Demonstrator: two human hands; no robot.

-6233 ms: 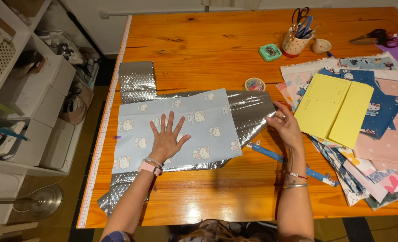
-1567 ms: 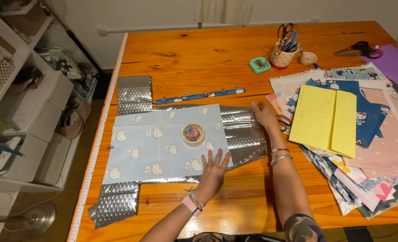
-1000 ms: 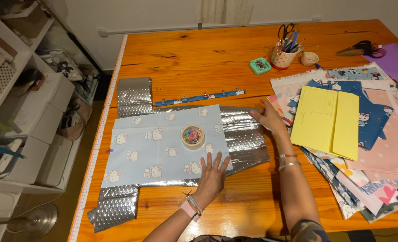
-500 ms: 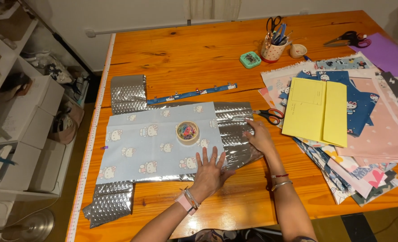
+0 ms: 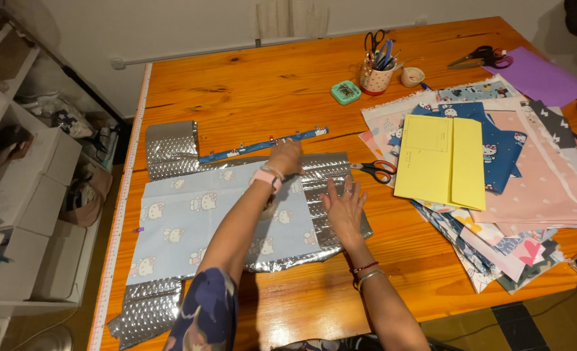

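The left hand [image 5: 286,158] reaches across the pale blue fabric [image 5: 223,221] printed with small white cat figures, its curled fingers resting at the far edge beside the narrow blue strap [image 5: 262,144]; I cannot tell whether it grips anything. That fabric lies flat on crinkled silver bubble foil [image 5: 330,195] on the orange wooden table [image 5: 249,84]. Further right, the right hand [image 5: 344,205] presses open-palmed on the foil, near red-handled scissors [image 5: 376,169] and a yellow folder [image 5: 443,161].

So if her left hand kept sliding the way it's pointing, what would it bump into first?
Probably the blue clipped fabric strip, lying just beyond the left hand on the silver padding. Past it the table looks bare.
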